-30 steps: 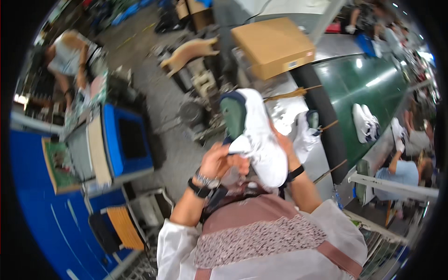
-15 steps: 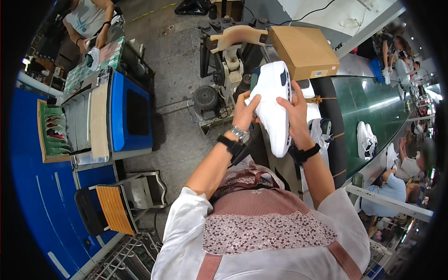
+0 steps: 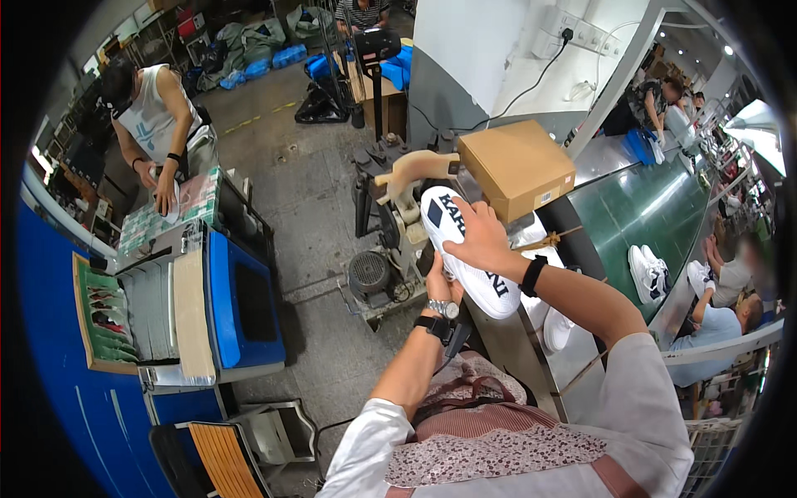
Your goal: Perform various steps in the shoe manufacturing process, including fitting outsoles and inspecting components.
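A white sneaker (image 3: 490, 292) is tilted in front of me, its face with large dark lettering and a navy diamond turned up. My left hand (image 3: 442, 286) grips it from the lower left, with its fingers partly hidden behind the shoe. Across the lettered face lies my right hand (image 3: 480, 241), thumb and fingers spread and touching the surface. A watch and a black band circle my left wrist; another black band is on the right.
Beyond the shoe stand a machine with a motor (image 3: 369, 274) and a closed cardboard box (image 3: 516, 166). A green conveyor belt (image 3: 610, 224) at right carries a pair of white shoes (image 3: 647, 272). A blue-sided machine (image 3: 241, 299) is at left. Another person (image 3: 162, 116) works far left.
The sneaker has been turned so its lettered face shows. My right hand has moved from its right side onto that face; my left hand has shifted lower. The view has tipped upward.
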Motion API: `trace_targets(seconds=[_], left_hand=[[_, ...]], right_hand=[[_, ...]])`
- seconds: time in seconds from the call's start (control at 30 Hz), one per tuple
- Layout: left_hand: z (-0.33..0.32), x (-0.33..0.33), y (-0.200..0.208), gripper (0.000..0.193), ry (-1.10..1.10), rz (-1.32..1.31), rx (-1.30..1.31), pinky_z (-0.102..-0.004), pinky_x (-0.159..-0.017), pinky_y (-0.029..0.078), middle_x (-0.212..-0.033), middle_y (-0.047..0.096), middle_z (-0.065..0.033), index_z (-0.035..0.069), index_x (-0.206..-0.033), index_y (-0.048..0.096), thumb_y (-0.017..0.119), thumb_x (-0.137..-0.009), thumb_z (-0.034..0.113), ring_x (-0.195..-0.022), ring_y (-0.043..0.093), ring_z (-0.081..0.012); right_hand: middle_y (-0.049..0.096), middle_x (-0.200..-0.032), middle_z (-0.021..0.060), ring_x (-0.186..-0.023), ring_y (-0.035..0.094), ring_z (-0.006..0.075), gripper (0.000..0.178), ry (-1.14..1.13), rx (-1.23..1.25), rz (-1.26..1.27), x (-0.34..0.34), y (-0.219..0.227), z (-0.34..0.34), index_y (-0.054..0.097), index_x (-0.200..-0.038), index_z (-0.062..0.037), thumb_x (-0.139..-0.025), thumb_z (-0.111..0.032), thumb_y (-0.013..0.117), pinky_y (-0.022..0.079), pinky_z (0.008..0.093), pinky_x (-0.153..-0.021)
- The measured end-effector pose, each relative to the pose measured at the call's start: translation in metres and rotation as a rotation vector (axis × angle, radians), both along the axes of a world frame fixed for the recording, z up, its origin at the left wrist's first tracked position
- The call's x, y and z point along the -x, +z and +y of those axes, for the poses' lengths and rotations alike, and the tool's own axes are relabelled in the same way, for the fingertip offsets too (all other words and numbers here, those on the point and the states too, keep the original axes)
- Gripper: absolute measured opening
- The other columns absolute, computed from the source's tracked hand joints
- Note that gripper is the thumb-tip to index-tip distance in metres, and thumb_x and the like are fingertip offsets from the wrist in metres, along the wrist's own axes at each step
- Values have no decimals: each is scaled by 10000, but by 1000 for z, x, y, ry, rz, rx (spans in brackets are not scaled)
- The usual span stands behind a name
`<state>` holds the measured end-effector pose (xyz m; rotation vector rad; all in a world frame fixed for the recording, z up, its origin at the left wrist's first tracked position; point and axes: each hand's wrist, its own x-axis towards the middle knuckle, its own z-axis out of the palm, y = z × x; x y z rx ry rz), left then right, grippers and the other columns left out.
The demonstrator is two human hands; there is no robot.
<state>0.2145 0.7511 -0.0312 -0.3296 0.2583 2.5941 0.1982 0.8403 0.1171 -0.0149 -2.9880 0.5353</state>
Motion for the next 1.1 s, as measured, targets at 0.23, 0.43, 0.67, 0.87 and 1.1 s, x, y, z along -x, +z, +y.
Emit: trace_targets(seconds=[0.23, 0.43, 0.67, 0.87, 1.1], left_hand=[[-6, -11, -36, 392, -37, 28, 261, -433, -921, 553, -1250, 644, -45, 131, -1331, 546, 479, -1034, 378, -1163, 624, -223], [17, -21, -33, 416, -55, -4, 586, -334, -810, 503, -1137, 605, 49, 248, -1288, 560, 552, -964, 509, -1040, 572, -111], [18, -56, 5, 828, -152, 198, -105, -442, -1073, 422, -1472, 508, -105, 118, -1499, 408, 431, -936, 725, -1319, 500, -266], [19, -62, 14, 773, -163, 146, -199, -397, -1039, 455, -1392, 576, -111, 110, -1468, 458, 482, -944, 678, -1194, 590, -271], [22, -63, 5, 656, -101, 106, -93, -370, -1058, 442, -1351, 599, -104, 60, -1432, 473, 518, -986, 538, -1168, 598, -250]], right_hand=[[629, -1154, 268, -1079, 621, 412, 1073, -21, 304, -42, -15, -16, 18, 313, -1485, -11, -672, -472, 838, 491, 474, -923], [711, -929, 166, -825, 712, 331, 730, 29, 223, 157, -17, -32, 31, 520, -1229, 0, -663, -298, 870, 561, 424, -727], [716, -987, 179, -877, 713, 314, 705, 11, 358, 153, -25, -39, 14, 514, -1250, 19, -703, -270, 853, 553, 400, -777], [695, -1044, 198, -932, 697, 323, 774, -7, 347, 226, -40, -38, 8, 472, -1327, 40, -714, -249, 845, 536, 401, -823], [674, -1007, 179, -882, 678, 303, 745, -16, 452, 380, -58, -47, 11, 494, -1281, 17, -675, -185, 879, 535, 413, -803]])
